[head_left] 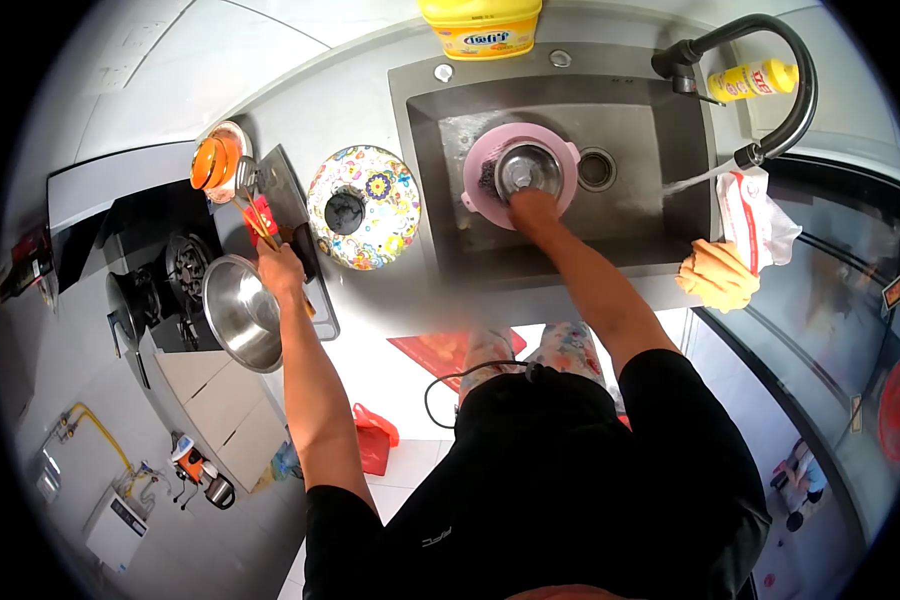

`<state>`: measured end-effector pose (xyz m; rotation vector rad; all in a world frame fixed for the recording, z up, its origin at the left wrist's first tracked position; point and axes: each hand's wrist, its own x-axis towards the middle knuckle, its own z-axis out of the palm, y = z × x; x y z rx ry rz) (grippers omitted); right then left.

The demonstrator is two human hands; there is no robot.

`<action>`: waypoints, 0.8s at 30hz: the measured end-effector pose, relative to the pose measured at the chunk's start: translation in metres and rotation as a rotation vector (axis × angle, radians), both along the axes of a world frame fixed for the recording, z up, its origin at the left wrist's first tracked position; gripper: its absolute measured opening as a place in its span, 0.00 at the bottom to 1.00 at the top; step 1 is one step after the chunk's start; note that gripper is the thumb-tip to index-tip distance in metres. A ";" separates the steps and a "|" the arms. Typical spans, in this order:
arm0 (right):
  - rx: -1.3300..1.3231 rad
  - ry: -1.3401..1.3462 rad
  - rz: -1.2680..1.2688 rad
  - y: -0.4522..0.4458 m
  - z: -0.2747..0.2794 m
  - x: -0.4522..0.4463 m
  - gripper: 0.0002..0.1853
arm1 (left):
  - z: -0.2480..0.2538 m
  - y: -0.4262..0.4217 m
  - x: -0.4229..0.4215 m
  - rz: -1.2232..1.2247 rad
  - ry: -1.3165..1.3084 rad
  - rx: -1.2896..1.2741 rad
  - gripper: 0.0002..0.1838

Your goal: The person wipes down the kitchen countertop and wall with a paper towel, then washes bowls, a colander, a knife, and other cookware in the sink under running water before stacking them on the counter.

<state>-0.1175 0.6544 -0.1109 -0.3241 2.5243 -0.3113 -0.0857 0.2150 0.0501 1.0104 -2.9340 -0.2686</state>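
Note:
My left hand (282,268) is closed at the rim of a wide stainless steel bowl (240,318), which tilts out past the counter edge. Wooden chopsticks (263,225) pass beneath or through that hand; which one is unclear. My right hand (533,210) reaches into the sink, its fingers closed on the near rim of a small metal bowl (526,168). This bowl sits inside a pink basin (480,195) with two handles. Some dark stuff (488,178) shows at its left, too small to name. Fingertips of both hands are partly hidden.
Water runs from the black faucet (805,90) into the grey sink (670,225). A flower-patterned round item (385,225) lies on the counter left of it. Orange bowls (210,163) stand near the stove (185,265). Yellow gloves (718,275) hang at the right edge.

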 end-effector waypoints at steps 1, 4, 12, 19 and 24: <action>-0.013 0.081 0.022 0.001 -0.003 0.003 0.11 | -0.003 0.001 -0.002 0.000 -0.003 0.009 0.27; -0.072 0.200 0.000 0.010 0.022 0.007 0.10 | -0.013 -0.005 -0.008 0.072 -0.059 0.010 0.31; -0.237 0.394 -0.466 0.094 0.122 0.047 0.11 | -0.036 -0.014 -0.011 0.074 -0.085 -0.109 0.34; -0.499 0.167 -1.030 0.174 0.093 0.059 0.12 | -0.035 0.001 -0.009 0.085 -0.167 -0.093 0.39; -0.967 0.160 -1.181 0.193 0.063 0.064 0.12 | -0.035 0.007 -0.007 0.056 -0.179 -0.115 0.42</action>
